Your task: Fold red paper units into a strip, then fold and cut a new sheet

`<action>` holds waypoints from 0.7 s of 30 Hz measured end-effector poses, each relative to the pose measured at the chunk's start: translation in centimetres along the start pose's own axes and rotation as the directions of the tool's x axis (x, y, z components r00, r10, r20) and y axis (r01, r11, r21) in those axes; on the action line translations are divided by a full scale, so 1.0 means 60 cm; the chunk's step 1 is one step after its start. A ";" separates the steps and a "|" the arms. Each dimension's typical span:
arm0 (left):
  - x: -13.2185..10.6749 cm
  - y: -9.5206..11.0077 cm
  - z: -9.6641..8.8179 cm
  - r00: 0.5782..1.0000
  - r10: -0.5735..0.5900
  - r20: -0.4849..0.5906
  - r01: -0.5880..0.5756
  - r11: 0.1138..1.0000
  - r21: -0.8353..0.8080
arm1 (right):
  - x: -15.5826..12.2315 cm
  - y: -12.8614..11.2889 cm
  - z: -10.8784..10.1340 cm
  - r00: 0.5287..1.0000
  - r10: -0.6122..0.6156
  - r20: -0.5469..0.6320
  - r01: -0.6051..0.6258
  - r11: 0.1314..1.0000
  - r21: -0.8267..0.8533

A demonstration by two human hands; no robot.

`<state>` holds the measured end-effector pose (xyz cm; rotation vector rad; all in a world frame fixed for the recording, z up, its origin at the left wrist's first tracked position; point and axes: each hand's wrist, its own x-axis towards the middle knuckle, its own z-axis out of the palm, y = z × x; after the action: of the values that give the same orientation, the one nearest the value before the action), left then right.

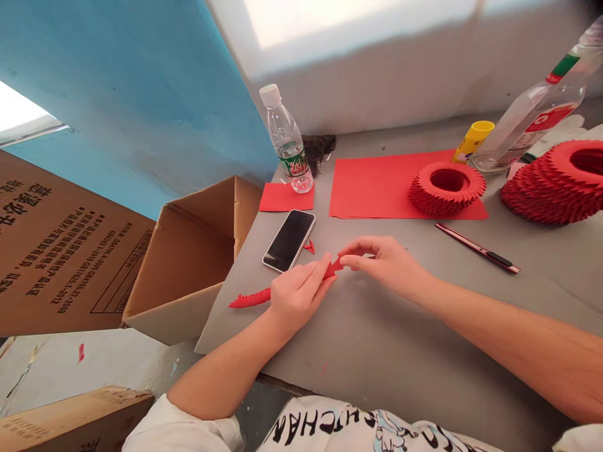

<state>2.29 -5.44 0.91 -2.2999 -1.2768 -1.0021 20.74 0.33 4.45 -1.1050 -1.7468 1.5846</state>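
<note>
Paper (251, 298) in left hand (298, 291); right hand (384, 261) pinches it.

Left hand (299, 292) covers stretch of red paper chain (252, 298); fingertips of right hand (384, 257) hide end of folded red piece (333, 269). Right edge crops glass bottle (522, 125) and larger red ring stack (541, 194). Smaller ring (445, 202) masks part of red sheet (372, 188). Water bottle (288, 135) partly blocks dark bundle (321, 149); fine print on water-bottle label (294, 161) too small to read. Bottom edge cuts off shirt (348, 427).
</note>
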 end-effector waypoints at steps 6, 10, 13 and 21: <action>0.001 -0.001 0.001 1.000 0.005 0.020 -0.005 1.000 -0.010 | 0.002 0.007 -0.001 0.999 -0.008 0.044 0.011 0.997 -0.075; 0.002 0.002 0.001 0.998 0.041 0.041 -0.040 0.999 -0.025 | 0.003 0.012 0.001 0.992 -0.010 0.123 0.030 0.987 -0.160; 0.000 0.004 0.002 0.997 0.056 0.060 -0.053 0.998 -0.044 | 0.001 0.015 0.002 0.989 -0.004 0.151 0.036 0.977 -0.209; 0.003 -0.001 0.003 0.998 0.030 0.048 -0.030 1.000 -0.002 | 0.026 0.031 -0.011 0.985 -0.019 0.170 0.048 0.985 -0.168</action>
<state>2.39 -5.22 0.91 -2.3502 -1.2571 -0.9434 20.88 1.94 2.56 -1.0397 -2.0351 1.5687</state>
